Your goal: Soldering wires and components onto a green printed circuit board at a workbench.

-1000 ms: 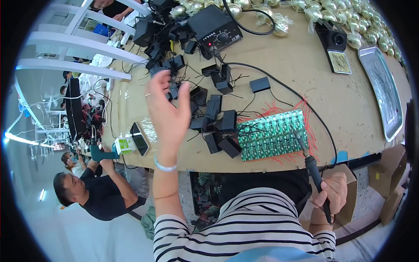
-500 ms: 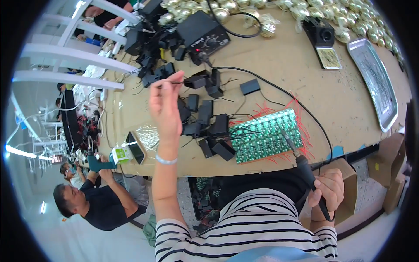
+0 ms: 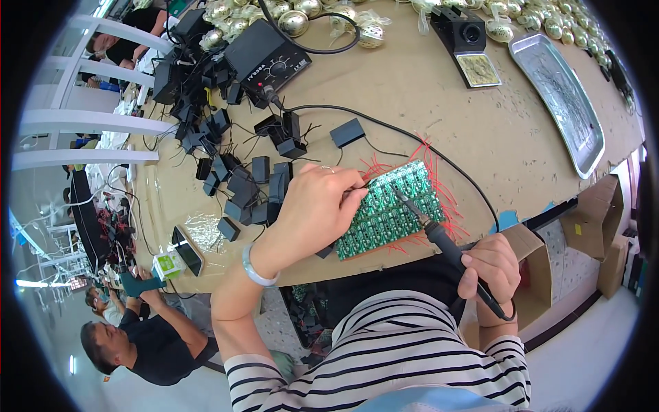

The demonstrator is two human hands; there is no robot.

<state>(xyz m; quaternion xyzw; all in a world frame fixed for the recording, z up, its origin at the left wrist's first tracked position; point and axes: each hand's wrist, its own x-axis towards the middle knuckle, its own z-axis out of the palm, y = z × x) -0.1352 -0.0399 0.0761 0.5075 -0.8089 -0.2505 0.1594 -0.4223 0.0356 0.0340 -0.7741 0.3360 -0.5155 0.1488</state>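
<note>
My left hand (image 3: 312,206) is closed, its thumb and fingertips pinching a thin black wire (image 3: 358,187) at the left edge of a green circuit board panel (image 3: 405,223). Red wires stick out around the panel. In my right hand (image 3: 495,266) is a soldering iron (image 3: 446,245) with a black handle, its metal tip over the upper part of the panel. Beside my left hand lie several small black boxes (image 3: 241,185) with black leads; my hand hides some of them. One black box (image 3: 347,132) lies apart, above the panel.
A black soldering station (image 3: 264,58) stands at the far left, its cable curving round the panel. At the far right are an iron stand (image 3: 468,34) and a metal tray (image 3: 598,147). Gold balls (image 3: 294,24) line the back. A phone (image 3: 189,250) and a person (image 3: 161,340) are on the left.
My left hand has come down and right, from above the black boxes to the panel's edge. The iron's tip has shifted across the panel. The whole view has shifted somewhat.
</note>
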